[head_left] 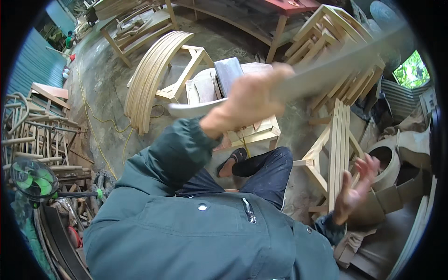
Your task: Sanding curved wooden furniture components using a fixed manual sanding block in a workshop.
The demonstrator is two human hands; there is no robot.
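Observation:
My left hand (252, 98) is closed around a long, pale, curved wooden slat (326, 70), raised in front of me. The slat slants up to the far right, and its far end is smeared by motion. Off to the right, my right hand (357, 189) is held palm up with fingers apart and nothing in it. It is nearest to an upright row of wooden slats (339, 149) resting on a light wood frame (317, 168). Beyond my left hand lies a grey block (228, 73) on a pale cloth-like covering (201, 87).
Curved slats (154, 79) lean on a wooden frame (186, 77) at the left. Stacked frames (326, 35) stand far right. A fan (32, 177) and wooden racks are left, with a yellow cord (88, 119) across the floor. Cardboard (389, 198) lies right.

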